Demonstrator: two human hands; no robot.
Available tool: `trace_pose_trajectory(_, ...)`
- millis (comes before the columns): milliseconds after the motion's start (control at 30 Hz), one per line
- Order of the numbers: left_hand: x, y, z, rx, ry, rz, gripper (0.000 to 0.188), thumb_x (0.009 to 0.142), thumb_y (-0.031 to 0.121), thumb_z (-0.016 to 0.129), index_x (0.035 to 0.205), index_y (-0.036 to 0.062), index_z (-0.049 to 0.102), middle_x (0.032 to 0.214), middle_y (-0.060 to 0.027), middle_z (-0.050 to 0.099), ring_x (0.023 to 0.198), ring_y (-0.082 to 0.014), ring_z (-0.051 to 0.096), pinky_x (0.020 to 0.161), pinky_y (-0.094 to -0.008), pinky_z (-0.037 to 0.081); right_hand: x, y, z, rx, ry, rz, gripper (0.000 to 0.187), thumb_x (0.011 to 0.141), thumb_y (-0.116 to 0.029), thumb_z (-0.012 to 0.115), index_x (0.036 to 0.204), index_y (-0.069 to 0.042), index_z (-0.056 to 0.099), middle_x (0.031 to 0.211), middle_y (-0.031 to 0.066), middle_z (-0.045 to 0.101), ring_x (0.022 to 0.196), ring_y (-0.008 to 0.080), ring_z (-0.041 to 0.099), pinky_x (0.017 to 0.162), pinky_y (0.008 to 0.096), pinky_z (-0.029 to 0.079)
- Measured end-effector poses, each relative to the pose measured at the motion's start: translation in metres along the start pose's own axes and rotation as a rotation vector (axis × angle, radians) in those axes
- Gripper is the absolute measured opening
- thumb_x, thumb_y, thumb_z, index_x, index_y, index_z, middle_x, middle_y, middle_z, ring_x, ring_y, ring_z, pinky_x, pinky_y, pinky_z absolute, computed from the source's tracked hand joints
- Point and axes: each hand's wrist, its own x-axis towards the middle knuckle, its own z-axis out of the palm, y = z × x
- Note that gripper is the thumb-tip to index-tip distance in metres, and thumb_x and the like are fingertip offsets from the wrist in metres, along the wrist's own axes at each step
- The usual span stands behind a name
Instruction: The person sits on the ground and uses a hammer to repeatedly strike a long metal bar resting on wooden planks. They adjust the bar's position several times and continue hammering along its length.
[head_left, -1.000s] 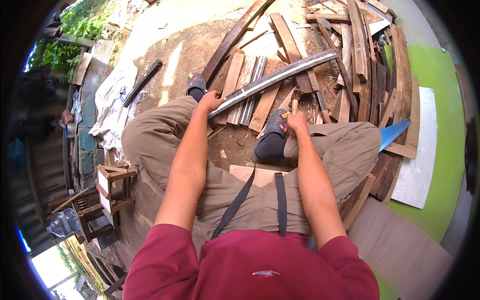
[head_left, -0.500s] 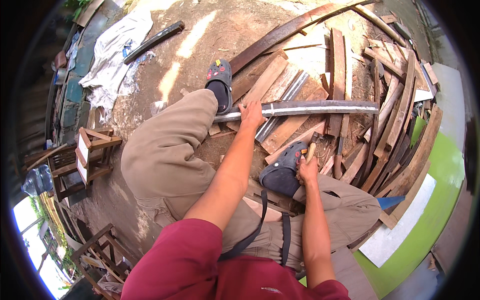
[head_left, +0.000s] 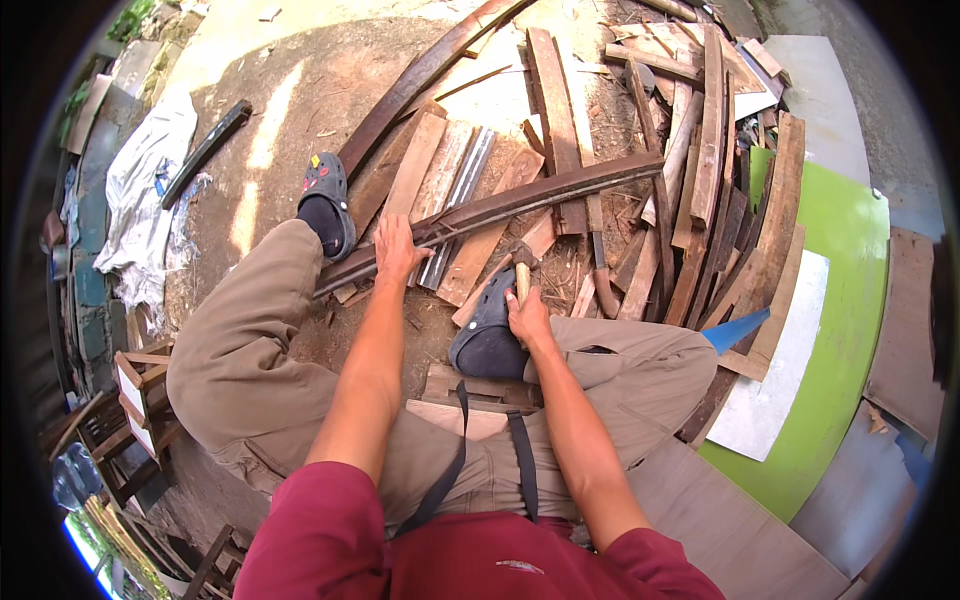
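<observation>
My left hand (head_left: 397, 250) is closed over the near edge of a long wooden beam (head_left: 540, 200). The beam slants across in front of me, its left end by my left clog (head_left: 328, 200), its right end over the scrap pile. A brown face of it is turned up, with a pale stripe along its near side. Held upright in my right hand (head_left: 530, 315) is a hammer (head_left: 522, 283), gripped by its light wooden handle, head up. It is beside my right clog (head_left: 487, 325), just short of the beam.
Loose boards (head_left: 415, 165) lie under and beyond the beam. A wooden-handled tool (head_left: 604, 288) rests among them. To the right are a heap of planks (head_left: 710, 130) and a green panel (head_left: 840, 300). White cloth (head_left: 145, 190) and a dark bar (head_left: 207, 152) lie at the left.
The beam has turned over in my left hand: its white-striped face was up, now a brown one is. Its right end points farther away. The view has swung rightward; the hammer has risen nearer the beam.
</observation>
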Motion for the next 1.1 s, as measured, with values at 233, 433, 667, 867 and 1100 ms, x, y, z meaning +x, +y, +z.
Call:
trace_pose_trajectory(233, -0.021, 0.012, 0.019, -0.045, -0.027, -0.098, 0.051, 0.072, 0.011, 0.086, 0.109, 0.0046, 0.052, 0.112, -0.0180, 0.057, 0.114, -0.0391, 0.055, 0.093, -0.0498, 0.047, 0.007, 0.014, 0.006, -0.010, 0.017, -0.013, 0.052, 0.098, -0.040, 0.061, 0.119, 0.004, 0.044, 0.108, 0.0397, 0.063, 0.106, 0.0541, 0.062, 0.092, 0.0557, 0.048)
trace_pose_trajectory(433, -0.004, 0.017, -0.009, -0.098, -0.277, -0.309, 0.057, 0.075, 0.017, 0.085, 0.118, 0.0030, 0.052, 0.111, -0.0238, 0.068, 0.107, -0.0453, 0.064, 0.093, -0.0495, 0.050, 0.006, 0.011, 0.004, -0.002, -0.026, 0.001, 0.055, 0.098, -0.042, 0.060, 0.123, 0.005, 0.045, 0.112, 0.0394, 0.063, 0.110, 0.0528, 0.061, 0.095, 0.0553, 0.048)
trace_pose_trajectory(667, -0.009, 0.011, -0.004, -0.107, -0.212, -0.175, 0.049, 0.078, 0.019, 0.083, 0.119, 0.0067, 0.059, 0.109, -0.0206, 0.070, 0.110, -0.0389, 0.064, 0.094, -0.0468, 0.049, 0.022, 0.020, -0.012, 0.227, -0.116, -0.034, 0.048, 0.098, -0.039, 0.057, 0.100, 0.009, 0.062, 0.082, 0.0246, 0.069, 0.076, 0.0326, 0.071, 0.067, 0.0426, 0.055)
trace_pose_trajectory(867, -0.019, 0.003, 0.014, -0.083, -0.077, -0.096, 0.048, 0.075, 0.015, 0.082, 0.119, 0.0097, 0.064, 0.111, -0.0127, 0.071, 0.112, -0.0319, 0.063, 0.100, -0.0461, 0.042, -0.032, -0.041, -0.026, 0.702, -0.155, 0.066, 0.028, 0.097, -0.016, 0.060, 0.114, 0.004, 0.051, 0.074, 0.0085, 0.061, 0.051, 0.0151, 0.057, 0.046, 0.0313, 0.052)
trace_pose_trajectory(1100, -0.021, -0.001, 0.012, -0.133, -0.080, -0.117, 0.032, 0.075, 0.015, 0.080, 0.105, 0.0129, 0.067, 0.109, -0.0077, 0.069, 0.112, -0.0270, 0.062, 0.098, -0.0449, 0.039, -0.017, -0.086, -0.014, -0.174, -0.148, 0.006, 0.038, 0.090, -0.018, 0.064, 0.116, 0.010, 0.055, 0.091, 0.0293, 0.070, 0.088, 0.0399, 0.072, 0.072, 0.0466, 0.058)
